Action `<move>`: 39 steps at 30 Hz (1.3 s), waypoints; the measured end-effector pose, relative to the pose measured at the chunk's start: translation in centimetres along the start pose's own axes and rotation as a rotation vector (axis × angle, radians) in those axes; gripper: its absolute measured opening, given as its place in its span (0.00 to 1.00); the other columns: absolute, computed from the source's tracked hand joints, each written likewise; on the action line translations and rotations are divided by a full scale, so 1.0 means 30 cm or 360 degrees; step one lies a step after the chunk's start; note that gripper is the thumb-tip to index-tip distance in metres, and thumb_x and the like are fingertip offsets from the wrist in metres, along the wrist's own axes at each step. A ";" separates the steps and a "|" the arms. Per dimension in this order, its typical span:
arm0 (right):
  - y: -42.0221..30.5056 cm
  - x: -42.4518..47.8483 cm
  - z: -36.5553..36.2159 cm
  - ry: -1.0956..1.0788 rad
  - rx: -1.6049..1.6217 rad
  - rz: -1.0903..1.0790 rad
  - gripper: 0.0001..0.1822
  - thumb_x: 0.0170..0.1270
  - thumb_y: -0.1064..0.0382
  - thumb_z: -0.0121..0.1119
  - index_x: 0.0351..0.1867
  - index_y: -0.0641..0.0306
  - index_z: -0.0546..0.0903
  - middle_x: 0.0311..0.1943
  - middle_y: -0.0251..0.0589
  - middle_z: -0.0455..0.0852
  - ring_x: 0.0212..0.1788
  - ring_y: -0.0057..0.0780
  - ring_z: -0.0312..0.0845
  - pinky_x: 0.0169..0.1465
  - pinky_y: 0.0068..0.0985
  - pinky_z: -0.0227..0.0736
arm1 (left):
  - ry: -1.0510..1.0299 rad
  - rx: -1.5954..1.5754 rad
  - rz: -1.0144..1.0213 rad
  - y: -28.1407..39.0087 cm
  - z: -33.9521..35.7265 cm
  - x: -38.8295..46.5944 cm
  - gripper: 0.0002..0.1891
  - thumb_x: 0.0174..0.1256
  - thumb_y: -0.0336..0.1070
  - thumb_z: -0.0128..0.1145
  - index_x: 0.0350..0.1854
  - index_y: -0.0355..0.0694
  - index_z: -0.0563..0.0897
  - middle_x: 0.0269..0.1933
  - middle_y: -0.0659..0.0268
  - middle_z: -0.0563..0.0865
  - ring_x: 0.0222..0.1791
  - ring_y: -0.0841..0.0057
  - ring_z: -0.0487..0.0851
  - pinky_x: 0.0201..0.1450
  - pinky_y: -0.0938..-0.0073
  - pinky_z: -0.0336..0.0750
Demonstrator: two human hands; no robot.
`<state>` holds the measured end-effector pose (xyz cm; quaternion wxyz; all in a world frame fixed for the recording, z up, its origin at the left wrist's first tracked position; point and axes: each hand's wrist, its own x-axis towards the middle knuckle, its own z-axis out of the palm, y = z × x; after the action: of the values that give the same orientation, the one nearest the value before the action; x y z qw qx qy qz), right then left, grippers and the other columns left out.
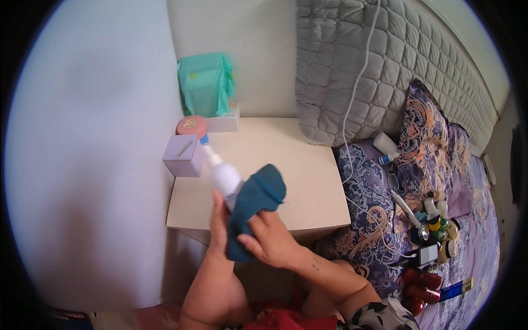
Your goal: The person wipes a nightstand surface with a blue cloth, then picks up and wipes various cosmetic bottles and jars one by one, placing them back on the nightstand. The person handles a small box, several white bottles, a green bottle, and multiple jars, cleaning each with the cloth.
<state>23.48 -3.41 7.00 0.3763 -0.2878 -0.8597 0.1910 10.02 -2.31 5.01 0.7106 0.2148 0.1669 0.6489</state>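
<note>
A white bottle (225, 178) with a narrow white top is in my left hand (219, 225), tilted with its top towards the upper left. My right hand (272, 239) grips a dark teal cloth (259, 194), which lies against the lower part of the bottle and hides it. Both hands are above the front edge of a cream tabletop (305, 177). Beyond the bottle's top, a lilac box (182, 159) stands at the table's left edge, beside a round pink container (192, 126).
A green plastic package (206, 84) rests on a white box (225, 121) at the back left, by the wall. To the right, a bed with patterned fabric (363, 165) holds several bottles and jars (439, 222), dark red containers (421, 284) and a white cable (357, 90).
</note>
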 end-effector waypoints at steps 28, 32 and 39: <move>0.104 0.005 -0.084 0.1146 0.1107 0.0775 0.21 0.73 0.55 0.39 0.59 0.66 0.59 0.46 0.41 0.70 0.45 0.26 0.66 0.52 0.22 0.64 | -0.0190 0.0589 -0.0008 -0.194 0.043 -0.085 0.25 0.72 0.44 0.44 0.68 0.48 0.57 0.62 0.65 0.69 0.60 0.73 0.71 0.61 0.70 0.69; 0.083 -0.022 -0.056 0.0601 0.0787 0.0567 0.31 0.69 0.54 0.45 0.66 0.71 0.54 0.60 0.62 0.64 0.65 0.47 0.60 0.65 0.31 0.54 | 0.0195 0.0414 -0.0047 -0.153 0.067 -0.036 0.31 0.62 0.40 0.59 0.65 0.42 0.60 0.61 0.62 0.70 0.59 0.72 0.71 0.60 0.69 0.70; 0.023 -0.036 0.044 0.0096 0.0015 0.0063 0.36 0.62 0.56 0.57 0.64 0.77 0.56 0.59 0.71 0.60 0.63 0.64 0.57 0.65 0.44 0.55 | 0.0090 0.0134 0.0374 -0.068 -0.064 0.013 0.27 0.68 0.54 0.49 0.60 0.39 0.65 0.49 0.59 0.77 0.48 0.68 0.78 0.52 0.66 0.75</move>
<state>23.32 -3.74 5.18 0.3997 -0.3086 -0.8412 0.1936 10.80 -1.90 2.33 0.6150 0.2442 0.1876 0.7259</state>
